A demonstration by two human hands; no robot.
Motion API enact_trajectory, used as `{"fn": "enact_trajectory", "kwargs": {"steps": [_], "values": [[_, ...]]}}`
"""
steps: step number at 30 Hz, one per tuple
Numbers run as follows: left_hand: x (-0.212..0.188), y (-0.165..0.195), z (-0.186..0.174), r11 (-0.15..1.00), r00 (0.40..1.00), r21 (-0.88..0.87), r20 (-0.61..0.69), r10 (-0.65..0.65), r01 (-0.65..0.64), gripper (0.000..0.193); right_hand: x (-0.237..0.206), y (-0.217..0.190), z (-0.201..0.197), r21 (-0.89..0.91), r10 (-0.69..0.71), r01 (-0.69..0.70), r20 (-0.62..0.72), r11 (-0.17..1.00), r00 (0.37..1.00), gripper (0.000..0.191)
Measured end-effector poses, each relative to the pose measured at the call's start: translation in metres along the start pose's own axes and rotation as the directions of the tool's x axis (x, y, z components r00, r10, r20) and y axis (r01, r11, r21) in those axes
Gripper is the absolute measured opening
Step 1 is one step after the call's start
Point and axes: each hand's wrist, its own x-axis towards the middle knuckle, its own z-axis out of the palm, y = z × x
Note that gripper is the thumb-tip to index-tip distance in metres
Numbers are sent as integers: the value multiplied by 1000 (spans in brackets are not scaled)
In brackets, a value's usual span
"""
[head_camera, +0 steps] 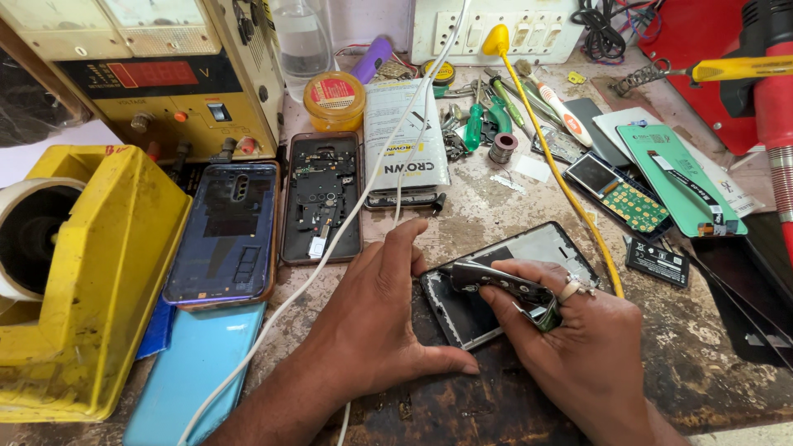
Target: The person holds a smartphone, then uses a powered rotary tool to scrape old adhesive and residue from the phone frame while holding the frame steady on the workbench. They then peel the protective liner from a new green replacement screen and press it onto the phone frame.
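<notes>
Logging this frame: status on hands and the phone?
Left hand braces phone edge. Right hand grips metal tool over its screen. Yellow cable and white cable lie close by.

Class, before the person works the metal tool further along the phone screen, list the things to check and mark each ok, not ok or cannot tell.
1. Left hand steadies the phone screen at its left edge: ok.
2. Right hand grips the metal tool: ok.
3. Tool tip seated at the screen's edge: cannot tell, view too unclear.
4. White cable clear of the work: not ok, it runs under the left wrist.
5. Yellow cable clear: not ok, it passes the screen's right corner.
</notes>
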Motion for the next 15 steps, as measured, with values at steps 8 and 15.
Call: {"fn": "enact_trajectory", "kwargs": {"steps": [8,15], "values": [[0,-1,0,1000,1000,-2,-4,11,-11,135,0,2,-1,-39,5,-5,-2,999,1000,27],[0,-1,0,1000,1000,8,-10,17,-17,135,0,5,-3,-81,100,-98,20,992,995,26]]}}
